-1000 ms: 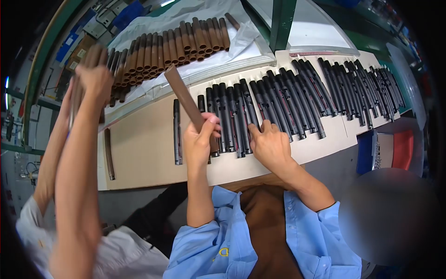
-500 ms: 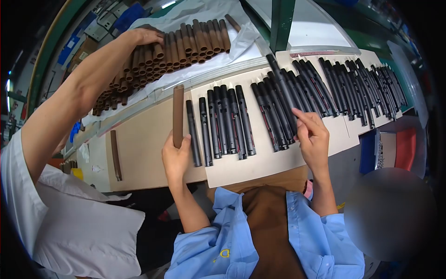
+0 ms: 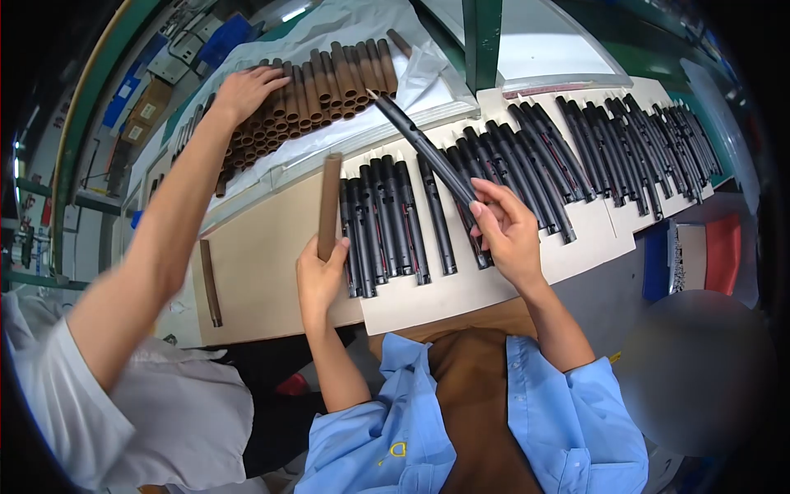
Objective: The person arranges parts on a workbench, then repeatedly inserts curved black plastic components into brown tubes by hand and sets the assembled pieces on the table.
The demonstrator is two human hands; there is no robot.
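Tube [image 3: 329, 202]: brown, plain, slender; standing nearly upright in view, top end showing a rim, lower part sitting in the left hand [image 3: 319, 280]. Rod [image 3: 428, 152]: black, longer than the tube's visible part, pale pointed tip showing, dark cut-outs appearing near that end; slanting up and leftward from the right hand [image 3: 512, 230], which is gripping its lower end above the surface [image 3: 263, 239]. Tube and rod staying apart.

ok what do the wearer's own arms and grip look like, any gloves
Light blue sleeves stop partway, leaving the forearms bare. The left grip and right grip are bare too, ungloved. The matching shirt, with a yellow mark on its front, hangs open over a brown top.
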